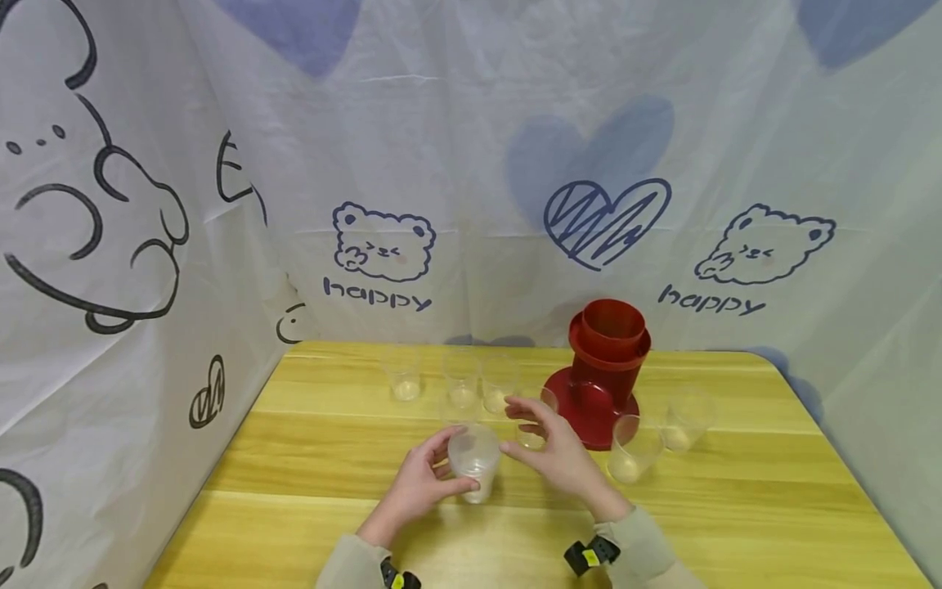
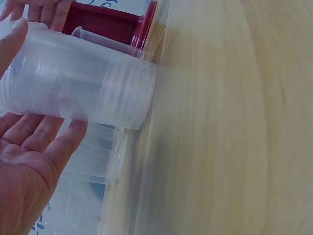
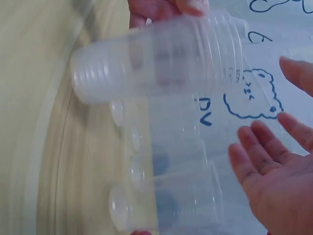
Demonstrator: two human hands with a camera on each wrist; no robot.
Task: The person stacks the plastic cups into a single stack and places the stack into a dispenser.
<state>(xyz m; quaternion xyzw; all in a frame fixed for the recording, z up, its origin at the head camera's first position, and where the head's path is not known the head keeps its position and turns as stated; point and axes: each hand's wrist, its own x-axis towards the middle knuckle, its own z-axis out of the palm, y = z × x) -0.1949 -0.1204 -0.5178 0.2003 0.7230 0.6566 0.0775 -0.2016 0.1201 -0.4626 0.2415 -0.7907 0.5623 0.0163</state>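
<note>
Behind the left hand, blurred stacked cups seem several.

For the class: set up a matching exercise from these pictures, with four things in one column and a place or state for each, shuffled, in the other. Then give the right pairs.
Column 1
1. stack of clear cups
2. red holder
3. right hand
4. row of clear cups

Column 2
a. stands at the back of the table, right of centre
b. fingers spread, holding nothing
c. gripped by the left hand
d. stand apart along the far side of the table

Pairs: 1-c, 2-a, 3-b, 4-d
</note>
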